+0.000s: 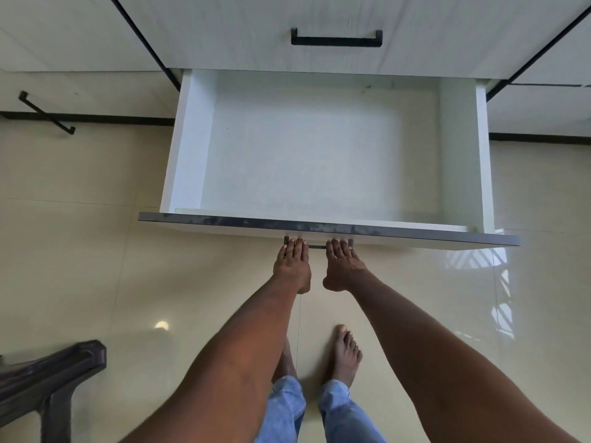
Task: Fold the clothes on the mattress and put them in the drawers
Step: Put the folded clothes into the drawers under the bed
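Above the bare feet (343,353) on the glossy floor (96,266), the left hand (292,266) and right hand (343,266) each curl their fingers over the drawer handle (317,246) (side by side). Beyond them the white drawer (188,148) is pulled out toward the person, its long axis running left-right, its dark-edged front nearest.

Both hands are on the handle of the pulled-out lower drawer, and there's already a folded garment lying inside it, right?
Not quite. The left hand and right hand are both on the handle of the pulled-out lower drawer, but the head view shows only its bare white bottom, with no garment inside.
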